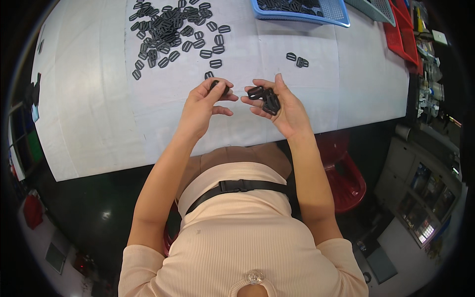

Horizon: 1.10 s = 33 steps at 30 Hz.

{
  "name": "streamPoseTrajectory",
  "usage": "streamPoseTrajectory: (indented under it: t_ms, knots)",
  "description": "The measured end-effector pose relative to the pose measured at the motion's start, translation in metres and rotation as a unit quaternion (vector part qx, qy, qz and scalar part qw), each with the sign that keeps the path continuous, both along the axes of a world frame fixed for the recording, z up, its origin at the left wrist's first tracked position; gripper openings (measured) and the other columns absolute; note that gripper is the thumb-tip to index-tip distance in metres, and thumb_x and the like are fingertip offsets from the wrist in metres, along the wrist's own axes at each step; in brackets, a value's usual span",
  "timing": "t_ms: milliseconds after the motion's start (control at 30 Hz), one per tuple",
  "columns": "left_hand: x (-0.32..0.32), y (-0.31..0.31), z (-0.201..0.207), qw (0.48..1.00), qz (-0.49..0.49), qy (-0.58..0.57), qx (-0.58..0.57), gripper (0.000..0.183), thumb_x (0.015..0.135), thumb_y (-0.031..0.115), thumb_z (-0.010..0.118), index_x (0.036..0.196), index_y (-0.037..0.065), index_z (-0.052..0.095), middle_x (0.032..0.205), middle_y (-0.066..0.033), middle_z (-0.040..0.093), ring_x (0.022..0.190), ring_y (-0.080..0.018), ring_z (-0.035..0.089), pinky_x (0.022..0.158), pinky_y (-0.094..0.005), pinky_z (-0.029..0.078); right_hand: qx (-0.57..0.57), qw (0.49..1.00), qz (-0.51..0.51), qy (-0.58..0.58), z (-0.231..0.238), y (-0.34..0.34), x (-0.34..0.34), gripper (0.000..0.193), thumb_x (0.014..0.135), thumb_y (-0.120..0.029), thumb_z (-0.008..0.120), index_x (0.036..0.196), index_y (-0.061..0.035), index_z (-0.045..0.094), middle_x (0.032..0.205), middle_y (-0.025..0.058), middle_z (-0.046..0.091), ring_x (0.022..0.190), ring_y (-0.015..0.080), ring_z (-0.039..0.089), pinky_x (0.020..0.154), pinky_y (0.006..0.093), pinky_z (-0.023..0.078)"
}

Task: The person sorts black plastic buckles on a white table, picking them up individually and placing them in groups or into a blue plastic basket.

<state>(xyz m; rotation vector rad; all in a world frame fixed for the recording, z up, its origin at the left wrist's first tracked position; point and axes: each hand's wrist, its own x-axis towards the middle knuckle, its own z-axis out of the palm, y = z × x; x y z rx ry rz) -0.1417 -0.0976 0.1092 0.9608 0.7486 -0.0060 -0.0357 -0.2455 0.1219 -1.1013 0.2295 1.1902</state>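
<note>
Between the thumb and fingers of my left hand (205, 102) is a black strap slider buckle (221, 88), partly covered by the thumb. My right hand (288, 106) is turned palm up, its fingers curled under several black slider buckles (270, 101) that lie in the palm and on the fingers. Both hands hover close together above the near part of the white table (99, 109). Just beyond my left fingertips lies a loose slider buckle (209, 74). A large heap of the same black buckles (166, 29) spreads over the far left of the table.
A blue plastic basket (302, 20) holding black pieces stands at the far edge. A grey-green basket (378, 11) and red trays (402, 37) are to its right. A few buckles (300, 62) lie right of centre. A red plastic chair (346, 185) stands near my right arm.
</note>
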Motion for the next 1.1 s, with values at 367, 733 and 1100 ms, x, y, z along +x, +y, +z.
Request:
streamPoseTrajectory:
  t_ms: [367, 733, 1100]
  knots:
    - [-0.020, 0.025, 0.021, 0.991, -0.066, -0.043, -0.111, 0.029, 0.092, 0.025, 0.036, 0.080, 0.004, 0.052, 0.059, -0.0017, 0.051, 0.049, -0.0083, 0.048, 0.042, -0.0194, 0.036, 0.037, 0.999, 0.021, 0.016, 0.025, 0.010, -0.009, 0.049, 0.091, -0.039, 0.033, 0.112, 0.0030, 0.046, 0.102, 0.0162, 0.055, 0.092, 0.0257, 0.058, 0.075, 0.0338, 0.052]
    - [0.035, 0.014, 0.013, 0.799, -0.031, -0.067, 0.596, 0.020, 0.082, 0.013, 0.051, 0.100, 0.005, 0.057, 0.102, -0.0122, 0.054, 0.099, -0.0277, 0.048, 0.079, -0.0339, 0.042, 0.078, 0.982, -0.133, 0.105, -0.014, 0.051, 0.036, 0.027, 0.090, -0.020, 0.043, 0.102, 0.0034, 0.049, 0.092, 0.0137, 0.054, 0.089, 0.0276, 0.056, 0.079, 0.0394, 0.050]
    - [0.112, 0.067, -0.086, 0.695, -0.076, 0.052, 0.714, 0.021, 0.071, 0.014, 0.064, 0.089, 0.006, 0.059, 0.086, -0.0094, 0.057, 0.081, -0.0279, 0.051, 0.071, -0.0366, 0.042, -0.076, 0.948, -0.173, -0.255, -0.003, 0.089, 0.191, 0.071, 0.082, -0.030, 0.056, 0.131, 0.0024, 0.016, 0.131, 0.0213, 0.027, 0.120, 0.0322, 0.029, 0.100, 0.0424, 0.024]
